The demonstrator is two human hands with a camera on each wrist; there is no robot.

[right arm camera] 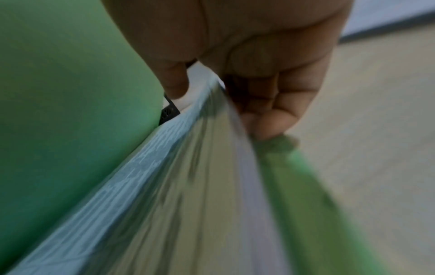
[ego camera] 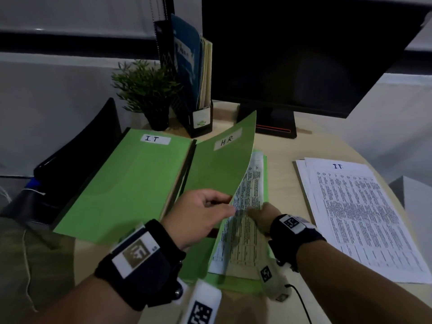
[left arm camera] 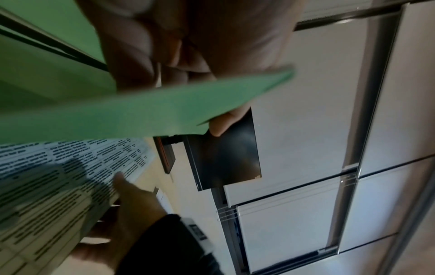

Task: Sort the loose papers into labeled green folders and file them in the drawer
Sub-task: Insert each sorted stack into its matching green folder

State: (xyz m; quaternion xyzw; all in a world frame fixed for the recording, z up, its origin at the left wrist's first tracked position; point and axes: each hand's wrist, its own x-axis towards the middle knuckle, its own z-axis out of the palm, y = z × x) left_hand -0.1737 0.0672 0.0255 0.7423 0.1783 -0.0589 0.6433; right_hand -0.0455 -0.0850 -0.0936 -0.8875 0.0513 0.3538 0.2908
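Pinching the raised cover of the H.R. folder (ego camera: 219, 160) at its edge, the left hand (ego camera: 198, 216) holds it half open. The right hand (ego camera: 264, 215) grips the printed papers (ego camera: 245, 220) inside it. An I.T folder (ego camera: 131, 181) lies just left on the desk (ego camera: 285, 160); an I.T. paper stack (ego camera: 360, 218) lies right.

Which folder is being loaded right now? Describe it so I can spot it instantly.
Start at the dark monitor at the back of the desk and come straight toward the camera. Two green folders lie side by side; take the H.R. folder, the right one. Unlike the flat I.T folder, its cover is lifted by the left hand over printed sheets.
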